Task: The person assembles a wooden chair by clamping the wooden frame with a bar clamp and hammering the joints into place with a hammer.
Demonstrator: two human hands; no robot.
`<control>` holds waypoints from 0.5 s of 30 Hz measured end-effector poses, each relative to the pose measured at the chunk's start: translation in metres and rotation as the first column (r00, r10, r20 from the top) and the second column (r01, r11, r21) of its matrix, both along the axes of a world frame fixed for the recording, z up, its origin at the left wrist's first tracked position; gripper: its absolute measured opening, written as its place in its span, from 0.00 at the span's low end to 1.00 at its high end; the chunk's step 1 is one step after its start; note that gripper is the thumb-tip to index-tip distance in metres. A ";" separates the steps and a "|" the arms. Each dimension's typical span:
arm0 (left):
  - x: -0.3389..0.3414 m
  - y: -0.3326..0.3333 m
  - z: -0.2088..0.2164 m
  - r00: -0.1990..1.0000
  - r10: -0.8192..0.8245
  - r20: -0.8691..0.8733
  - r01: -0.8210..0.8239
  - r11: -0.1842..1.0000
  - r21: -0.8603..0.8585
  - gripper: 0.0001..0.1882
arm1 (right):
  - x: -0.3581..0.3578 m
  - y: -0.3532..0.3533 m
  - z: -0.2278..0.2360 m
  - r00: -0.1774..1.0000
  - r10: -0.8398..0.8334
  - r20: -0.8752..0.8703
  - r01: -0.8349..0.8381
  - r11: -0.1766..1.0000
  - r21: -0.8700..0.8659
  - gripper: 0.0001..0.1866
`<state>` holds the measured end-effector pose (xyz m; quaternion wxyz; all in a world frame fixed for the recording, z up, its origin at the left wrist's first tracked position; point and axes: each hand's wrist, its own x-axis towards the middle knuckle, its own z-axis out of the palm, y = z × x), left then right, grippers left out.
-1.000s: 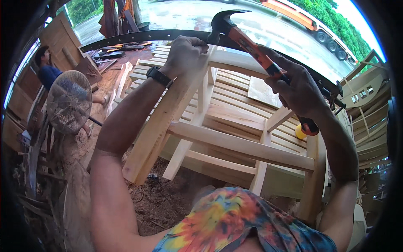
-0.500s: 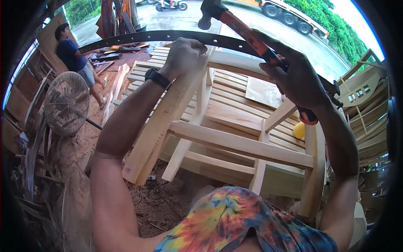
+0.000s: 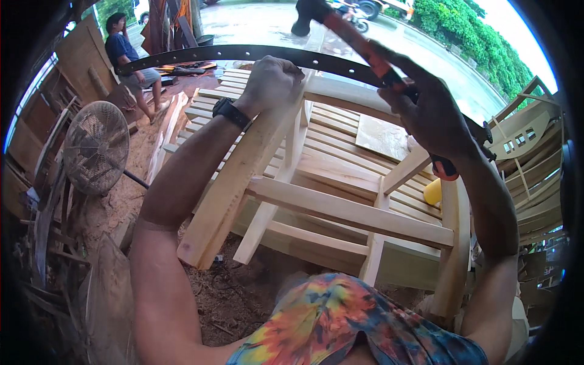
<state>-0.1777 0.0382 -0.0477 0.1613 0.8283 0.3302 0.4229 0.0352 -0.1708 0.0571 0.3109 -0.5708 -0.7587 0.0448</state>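
My right hand (image 3: 435,115) is wrapped round the orange-and-black handle of a claw hammer (image 3: 353,39), raised with its head up and to the left. My left hand (image 3: 272,84), a dark watch on its wrist, is closed at the long dark bar clamp (image 3: 213,52), by the top of a chair frame's thick wooden post (image 3: 243,182); its fingertips are partly hidden. The clamp's holed bar spans the far side of the pale wooden chair frame (image 3: 350,210), with its end fitting (image 3: 486,134) past my right wrist.
A slatted wooden piece (image 3: 340,143) lies beneath the frame, with a yellow cylinder (image 3: 432,191) at its right. A standing fan (image 3: 97,148) and scrap wood are on the left. A person (image 3: 131,58) stands far left; curved wooden parts (image 3: 529,176) are stacked right. Vehicles pass on the road.
The hammer has shifted slightly up and right. My left hand keeps its place. The person at far left has moved right and lowered an arm; the road traffic has moved.
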 end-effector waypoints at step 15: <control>-0.022 -0.054 0.031 0.974 0.137 -0.181 -0.141 0.990 -0.011 0.22 | 0.001 -0.008 0.016 0.983 -0.078 -0.164 0.109 0.976 0.191 0.25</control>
